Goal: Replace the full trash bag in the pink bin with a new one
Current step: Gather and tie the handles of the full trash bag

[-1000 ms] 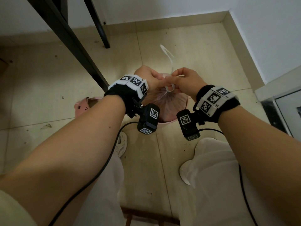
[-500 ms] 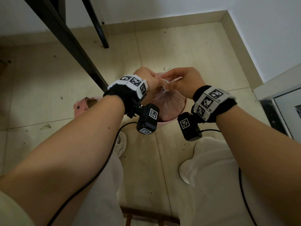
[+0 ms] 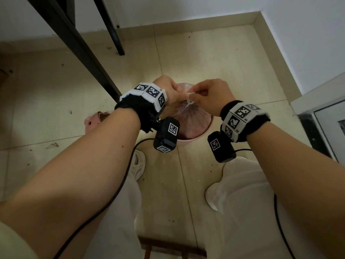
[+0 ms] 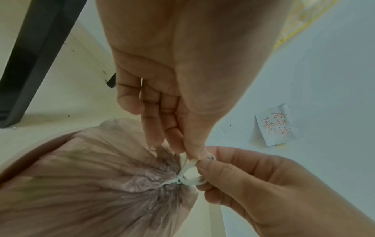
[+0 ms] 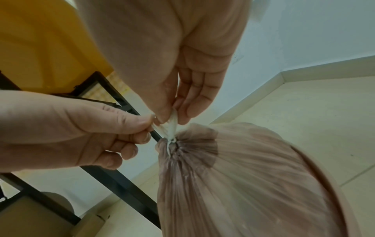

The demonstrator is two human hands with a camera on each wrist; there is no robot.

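The pink bin point(image 3: 194, 139) stands on the tiled floor between my feet and the wall. A full, translucent pinkish trash bag point(image 3: 192, 118) sits in it, its mouth gathered into a tight pucker. A white drawstring point(image 3: 191, 94) comes out of that pucker. My left hand point(image 3: 183, 92) and right hand point(image 3: 196, 94) meet just above the bag, each pinching the drawstring. In the left wrist view the drawstring point(image 4: 188, 174) forms a small loop knotted at the bag point(image 4: 97, 184). The right wrist view shows thumb and fingers pinching the white drawstring point(image 5: 172, 121) above the bag point(image 5: 243, 176).
Black table legs point(image 3: 78, 53) slant down just left of the bin. A pink slipper point(image 3: 94, 120) lies at the left, and my white shoes point(image 3: 139, 163) stand below the bin. The wall corner is behind it, a framed panel point(image 3: 321, 118) to the right.
A second ago a long loop of drawstring stood up above my hands. It is now drawn short between them, and the bag's mouth is cinched tighter. Both hands stayed over the bin.
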